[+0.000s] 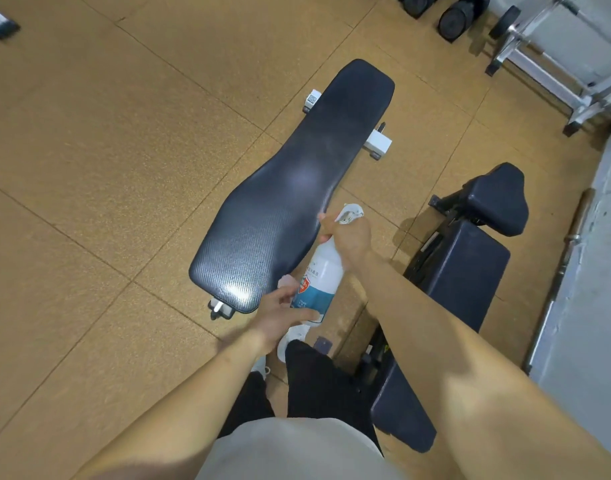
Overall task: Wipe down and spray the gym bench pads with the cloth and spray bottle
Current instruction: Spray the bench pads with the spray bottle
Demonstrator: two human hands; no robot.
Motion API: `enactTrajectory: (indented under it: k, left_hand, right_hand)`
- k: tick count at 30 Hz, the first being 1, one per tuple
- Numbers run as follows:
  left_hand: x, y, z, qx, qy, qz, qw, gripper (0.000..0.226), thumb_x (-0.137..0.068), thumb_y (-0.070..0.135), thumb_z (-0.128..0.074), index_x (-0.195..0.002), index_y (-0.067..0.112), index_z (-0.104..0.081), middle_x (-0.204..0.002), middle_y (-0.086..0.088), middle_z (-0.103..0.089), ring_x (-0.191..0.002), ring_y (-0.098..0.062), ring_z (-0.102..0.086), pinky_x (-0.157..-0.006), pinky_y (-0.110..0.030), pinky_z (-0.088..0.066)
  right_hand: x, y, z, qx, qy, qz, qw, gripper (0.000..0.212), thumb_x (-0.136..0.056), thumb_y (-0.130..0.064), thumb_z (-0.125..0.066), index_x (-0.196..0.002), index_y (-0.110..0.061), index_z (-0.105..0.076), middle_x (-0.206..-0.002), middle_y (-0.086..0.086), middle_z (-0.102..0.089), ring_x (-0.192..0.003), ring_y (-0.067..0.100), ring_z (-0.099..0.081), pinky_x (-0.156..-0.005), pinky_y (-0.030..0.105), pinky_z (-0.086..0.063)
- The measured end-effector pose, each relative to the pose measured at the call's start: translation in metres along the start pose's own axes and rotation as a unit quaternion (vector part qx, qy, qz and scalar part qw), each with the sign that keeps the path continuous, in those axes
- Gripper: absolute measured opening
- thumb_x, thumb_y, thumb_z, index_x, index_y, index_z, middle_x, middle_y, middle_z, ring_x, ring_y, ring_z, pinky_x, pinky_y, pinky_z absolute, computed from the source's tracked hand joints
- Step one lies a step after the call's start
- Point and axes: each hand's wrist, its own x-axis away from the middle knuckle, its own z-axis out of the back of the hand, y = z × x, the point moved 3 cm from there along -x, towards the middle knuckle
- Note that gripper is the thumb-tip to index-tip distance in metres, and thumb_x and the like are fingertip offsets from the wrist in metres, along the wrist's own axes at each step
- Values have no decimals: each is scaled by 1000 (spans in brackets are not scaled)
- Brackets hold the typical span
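We look down on the long dark pad [297,188] in mid-frame, firm and textured. The bottle [326,271] hangs at its lower right edge. It is smooth plastic, probably light and slick when wet. Our right grip [349,239] is clamped round the neck by the trigger, the surest hold. Our left grip [279,317] is curled round the base, with the soft cloth [285,282] bunched at its fingers.
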Motion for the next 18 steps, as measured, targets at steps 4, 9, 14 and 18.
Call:
enactTrajectory:
  k: [4,9,14,18]
  left_hand:
    - [9,-29,14,2,36,10,999,44,-65,12,-91,-101,27,-72,-105,4,-72,-101,-17,-70,-85,-35,-61]
    - [18,-56,33,-1,66,23,998,56,-56,26,-94,-108,26,-73,-101,10,-74,-103,-18,-70,-96,-44,-57]
    - [33,-74,57,17,138,47,989,70,-40,35,-96,-106,30,-75,-104,6,-73,-104,-18,-70,-94,-47,-58]
    - [51,-81,81,46,186,50,980,76,-28,31,-94,-101,28,-74,-105,3,-70,-104,-18,-67,-94,-45,-58]
  right_hand:
    - [7,23,-18,28,-16,-19,999,28,-83,-21,-85,-97,-10,-64,-82,14,-69,-53,17,-67,-68,40,-61]
    - [13,49,-46,80,-10,-45,996,34,-80,-30,-88,-95,-9,-66,-84,11,-73,-62,21,-70,-75,46,-64]
    - [23,62,-79,87,-79,-27,993,24,-80,-26,-87,-87,-20,-65,-84,3,-73,-65,22,-73,-72,42,-64]
    - [39,70,-116,80,-90,-49,992,33,-83,-23,-86,-73,-16,-55,-66,6,-65,-54,19,-63,-62,34,-57]
